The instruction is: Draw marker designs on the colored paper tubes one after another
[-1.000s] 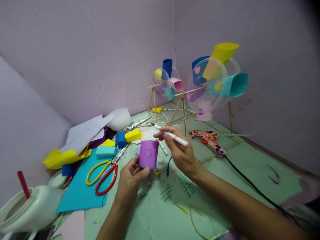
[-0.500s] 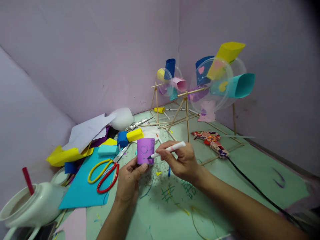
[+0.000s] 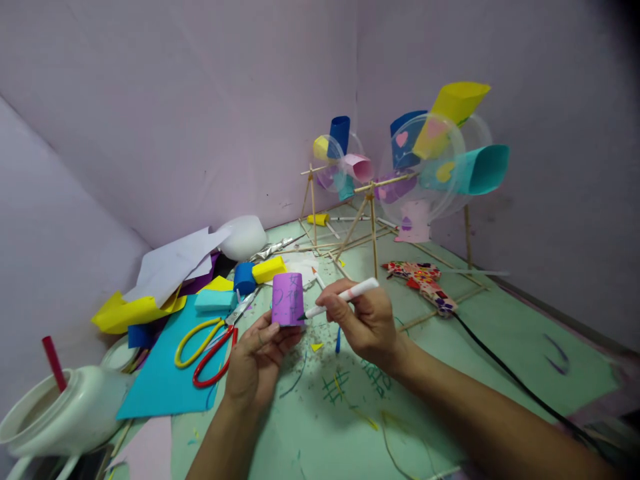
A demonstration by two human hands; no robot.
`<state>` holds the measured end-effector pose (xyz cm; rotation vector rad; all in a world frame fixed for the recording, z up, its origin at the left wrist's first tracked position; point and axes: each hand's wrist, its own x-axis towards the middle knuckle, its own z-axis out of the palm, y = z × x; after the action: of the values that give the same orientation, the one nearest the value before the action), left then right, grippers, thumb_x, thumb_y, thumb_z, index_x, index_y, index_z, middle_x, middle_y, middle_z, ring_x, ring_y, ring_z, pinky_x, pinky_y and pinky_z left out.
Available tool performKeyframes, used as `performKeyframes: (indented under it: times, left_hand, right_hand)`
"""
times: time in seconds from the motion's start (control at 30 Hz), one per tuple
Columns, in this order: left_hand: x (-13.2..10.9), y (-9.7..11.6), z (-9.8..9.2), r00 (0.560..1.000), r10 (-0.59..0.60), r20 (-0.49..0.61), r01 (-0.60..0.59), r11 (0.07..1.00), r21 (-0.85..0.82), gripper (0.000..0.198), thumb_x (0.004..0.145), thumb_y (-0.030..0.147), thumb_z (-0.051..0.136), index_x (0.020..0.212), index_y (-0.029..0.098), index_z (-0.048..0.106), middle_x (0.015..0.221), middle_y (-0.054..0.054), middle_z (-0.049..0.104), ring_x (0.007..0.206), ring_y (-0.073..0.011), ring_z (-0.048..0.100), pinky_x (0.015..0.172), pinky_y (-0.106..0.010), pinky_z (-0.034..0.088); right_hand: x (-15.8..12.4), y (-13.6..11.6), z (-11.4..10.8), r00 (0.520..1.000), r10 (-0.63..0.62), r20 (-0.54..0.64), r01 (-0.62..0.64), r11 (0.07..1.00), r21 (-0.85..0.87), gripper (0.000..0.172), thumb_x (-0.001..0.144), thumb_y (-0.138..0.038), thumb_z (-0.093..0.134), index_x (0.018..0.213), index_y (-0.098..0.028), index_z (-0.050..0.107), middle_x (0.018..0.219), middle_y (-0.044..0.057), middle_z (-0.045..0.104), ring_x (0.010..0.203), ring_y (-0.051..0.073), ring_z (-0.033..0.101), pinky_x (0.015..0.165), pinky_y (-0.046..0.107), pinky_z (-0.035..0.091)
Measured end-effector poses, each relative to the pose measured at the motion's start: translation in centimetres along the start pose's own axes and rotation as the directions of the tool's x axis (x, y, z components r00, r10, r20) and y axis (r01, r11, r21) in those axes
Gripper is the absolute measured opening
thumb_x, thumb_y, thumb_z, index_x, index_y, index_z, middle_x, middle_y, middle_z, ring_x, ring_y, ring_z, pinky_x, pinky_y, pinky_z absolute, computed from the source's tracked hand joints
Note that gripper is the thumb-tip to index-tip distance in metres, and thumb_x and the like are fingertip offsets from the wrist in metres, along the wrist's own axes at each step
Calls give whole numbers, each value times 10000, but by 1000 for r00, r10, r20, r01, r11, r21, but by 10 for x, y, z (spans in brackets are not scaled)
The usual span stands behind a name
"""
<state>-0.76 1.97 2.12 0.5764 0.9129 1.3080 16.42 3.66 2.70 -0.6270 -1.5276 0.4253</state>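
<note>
Over the middle of the table, my left hand [image 3: 263, 353] grips a purple foam or paper tube [image 3: 285, 308] by its lower edge. Dark written characters run down the tube's near side, with a drawn heart partly in view at its left. A white marker [image 3: 345, 297] with a dark tip is pinched in my right hand [image 3: 365, 325]. Its tip is at the tube's lower right edge; whether it touches I cannot tell. Left of my left hand lie scissors [image 3: 215, 347] with one yellow and one red handle, on a turquoise sheet [image 3: 165, 380].
Two stick-framed wheels with coloured cups [image 3: 440, 170] stand at the back right. A patterned glue gun [image 3: 423, 283] lies on the right, its black cord [image 3: 510, 373] crossing the table. Blue [image 3: 245, 277] and yellow [image 3: 269, 269] rolls sit beyond the scissors; a white pot [image 3: 85, 407] is at the left.
My left hand has turned the purple tube, so the heart has moved to its left side and the writing faces me. The marker tip is now near the lower right edge.
</note>
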Motion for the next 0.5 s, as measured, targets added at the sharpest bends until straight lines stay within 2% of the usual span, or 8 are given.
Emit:
performKeyframes:
  times: [0.1,0.17,0.23,0.33,0.43,0.5]
  left_hand:
    - [1,1,0,997,-77,-26,73,991,-110,241,650,75,583,867,79,687,747,-145,717,708,-245,683,676,-345,560]
    - [1,0,0,993,-113,-29,108,983,-149,210,661,86,553,826,75,683,726,-160,707,704,-261,681,652,-354,559]
    - [0,-1,0,989,-148,-7,144,975,-167,168,675,110,537,761,71,677,735,-177,700,724,-280,680,645,-363,556]
    - [-2,-3,0,976,-207,62,215,963,-163,170,681,146,530,709,60,674,763,-203,697,742,-292,676,644,-361,549]
    - [-4,-6,1,955,-247,166,271,952,-140,190,671,171,540,705,54,686,775,-212,701,729,-286,674,645,-351,542]
    - [-5,-7,2,943,-247,224,278,953,-117,187,675,181,548,682,57,688,769,-206,703,726,-282,673,669,-360,539]
  right_hand:
    - [3,3,2,976,127,-179,-96,980,175,209,904,-325,501,833,-195,648,628,5,617,526,118,570,482,247,461]
    - [6,6,3,943,229,-240,-168,954,248,196,905,-344,505,920,-207,644,671,3,636,580,126,601,536,260,500]
    - [9,12,5,935,291,-204,-238,938,251,185,901,-322,520,1018,-228,627,828,22,679,751,148,654,688,298,538]
    - [10,20,7,952,301,-53,-288,942,173,218,903,-252,507,1103,-254,593,1081,41,657,1036,178,614,917,365,473]
    - [9,25,8,957,276,84,-284,953,105,212,895,-199,481,1071,-243,589,1046,37,657,1026,177,606,915,362,456]
    - [8,26,8,961,252,116,-262,962,81,170,882,-173,481,991,-232,597,984,24,653,967,168,609,871,333,464]
